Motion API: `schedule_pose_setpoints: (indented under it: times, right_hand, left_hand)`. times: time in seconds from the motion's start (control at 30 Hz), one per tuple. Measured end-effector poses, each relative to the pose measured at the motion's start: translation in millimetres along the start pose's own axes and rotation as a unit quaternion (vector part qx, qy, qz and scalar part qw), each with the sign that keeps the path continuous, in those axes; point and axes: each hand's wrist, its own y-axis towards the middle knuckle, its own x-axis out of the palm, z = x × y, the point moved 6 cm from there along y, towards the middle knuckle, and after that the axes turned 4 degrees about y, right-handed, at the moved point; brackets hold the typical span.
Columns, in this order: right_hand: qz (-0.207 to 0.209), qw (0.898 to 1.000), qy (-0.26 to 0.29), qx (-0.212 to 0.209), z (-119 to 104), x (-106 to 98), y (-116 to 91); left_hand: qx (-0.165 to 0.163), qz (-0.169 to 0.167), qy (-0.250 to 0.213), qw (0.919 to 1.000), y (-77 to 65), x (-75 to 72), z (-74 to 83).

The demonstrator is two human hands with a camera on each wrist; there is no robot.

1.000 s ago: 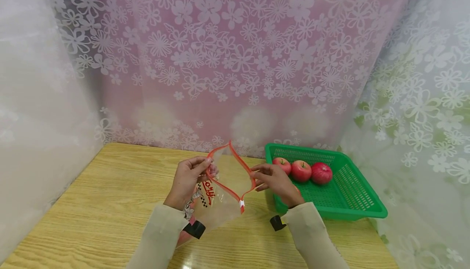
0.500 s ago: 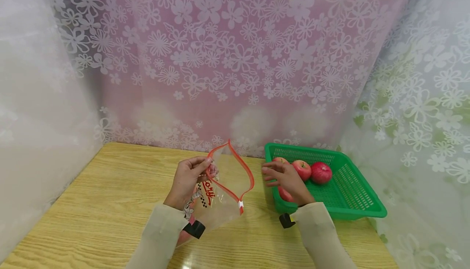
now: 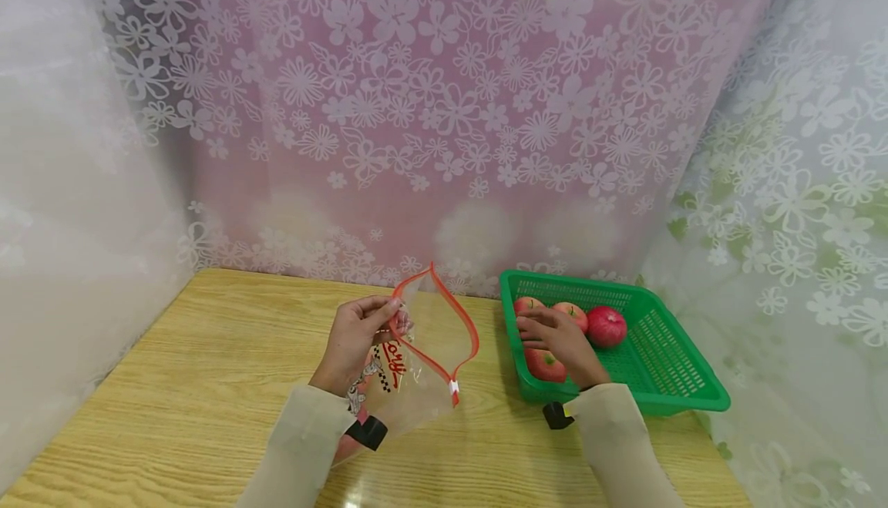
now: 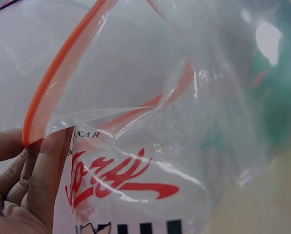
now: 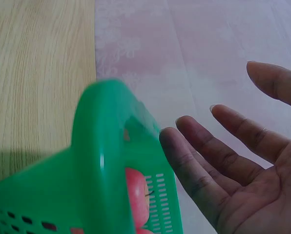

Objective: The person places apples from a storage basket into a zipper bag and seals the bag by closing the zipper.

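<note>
My left hand (image 3: 354,342) pinches the rim of a clear zip bag (image 3: 423,385) between thumb and fingers. The bag has a red-orange zip edge, a white slider (image 3: 454,388) and red lettering (image 4: 121,178); its mouth gapes wide. Over the left side of a green plastic basket (image 3: 666,396) hovers my right hand (image 3: 565,346), fingers spread and holding nothing. Below and beside it lie several red apples: one (image 3: 544,367) near the front, one dark red (image 3: 607,327) to the right, others at the back partly hidden by the hand. In the right wrist view, an apple (image 5: 137,195) shows behind the basket rim.
The basket stands at the right of a wooden table (image 3: 208,369). A pink flowered curtain (image 3: 416,146) hangs behind the table, with pale sheeting (image 3: 798,261) on the right side and a whitish wall (image 3: 83,223) on the left.
My right hand has let go of the bag's edge and moved right, over the basket. The left hand keeps its pinch on the bag, whose mouth stays wide.
</note>
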Motion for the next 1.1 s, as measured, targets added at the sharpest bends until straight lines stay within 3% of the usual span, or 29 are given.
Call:
schedule_pose_setpoints:
  times: [0.57,1.1]
  right_hand:
    - [0.021,1.0,0.016,0.014,22.6,-23.0,0.0]
    - [0.033,0.999,-0.035,-0.003,37.3,-38.2,1.7]
  left_hand:
    - [-0.009,0.005,0.008,0.9999,0.7,-0.5,-1.5]
    - [-0.008,-0.007,0.001,0.9999,-0.2,1.0,-2.5]
